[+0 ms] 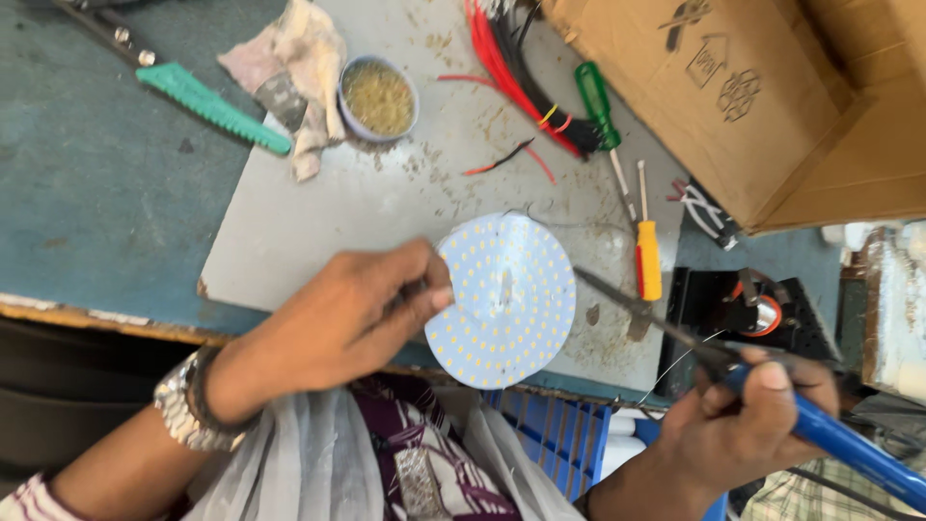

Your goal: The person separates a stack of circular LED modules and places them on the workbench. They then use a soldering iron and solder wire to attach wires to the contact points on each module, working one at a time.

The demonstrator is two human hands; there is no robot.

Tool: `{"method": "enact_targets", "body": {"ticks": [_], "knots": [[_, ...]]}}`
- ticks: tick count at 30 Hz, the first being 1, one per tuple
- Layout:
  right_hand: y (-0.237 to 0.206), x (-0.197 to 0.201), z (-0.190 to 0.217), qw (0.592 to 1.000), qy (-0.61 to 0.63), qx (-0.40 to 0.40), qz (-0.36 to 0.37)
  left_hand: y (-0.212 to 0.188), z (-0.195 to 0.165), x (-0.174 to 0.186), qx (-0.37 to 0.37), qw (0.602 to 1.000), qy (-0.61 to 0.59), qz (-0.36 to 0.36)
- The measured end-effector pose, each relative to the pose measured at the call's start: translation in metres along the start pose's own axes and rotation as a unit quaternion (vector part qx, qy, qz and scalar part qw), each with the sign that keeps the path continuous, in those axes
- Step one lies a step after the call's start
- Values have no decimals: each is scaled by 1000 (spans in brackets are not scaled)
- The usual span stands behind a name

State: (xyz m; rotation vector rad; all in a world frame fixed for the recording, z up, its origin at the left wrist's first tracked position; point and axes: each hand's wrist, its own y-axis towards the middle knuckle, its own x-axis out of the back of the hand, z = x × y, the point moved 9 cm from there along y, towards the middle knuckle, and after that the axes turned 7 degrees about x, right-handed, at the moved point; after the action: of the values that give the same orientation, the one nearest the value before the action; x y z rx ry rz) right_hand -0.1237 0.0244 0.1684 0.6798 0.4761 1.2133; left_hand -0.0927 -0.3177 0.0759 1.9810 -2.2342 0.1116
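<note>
A teal counter [106,193] fills the view, with a grey work sheet [386,203] laid over it and a large cardboard box [752,96] crowding the upper right corner. On the sheet's near edge, partly overhanging it, sits a round white LED disc [506,299] dotted with small yellow chips. The left hand [357,318] steadies the disc, its fingers [439,294] pinching the disc's left rim. The right hand [752,415] is closed around the blue handle of a soldering iron [675,333], whose dark tip reaches to the disc's right edge; a thin wire, likely solder, runs beside it. Whether any joint is made is too small to tell, so the soldering looks to be in hand and not visibly finished. Open room lies on the sheet's left half. To the right, a yellow screwdriver [648,256] and green screwdriver [598,101] lie close, and a bundle of red and black wires [526,77] lies behind, beside a small tin [378,96], a rag [294,68] and a green-handled tool [212,106].
</note>
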Motion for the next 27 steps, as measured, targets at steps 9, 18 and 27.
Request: {"method": "enact_targets", "body": {"ticks": [9,18,27], "knots": [[-1,15,5,1000,-5,12,-28,2,2,-10,-6,996,-84,42],[0,33,11,996,-51,49,-55,28,-6,4,-176,943,-275,-67],[-10,33,7,996,-18,20,-79,110,3,-1,-114,978,-151,-91]]}}
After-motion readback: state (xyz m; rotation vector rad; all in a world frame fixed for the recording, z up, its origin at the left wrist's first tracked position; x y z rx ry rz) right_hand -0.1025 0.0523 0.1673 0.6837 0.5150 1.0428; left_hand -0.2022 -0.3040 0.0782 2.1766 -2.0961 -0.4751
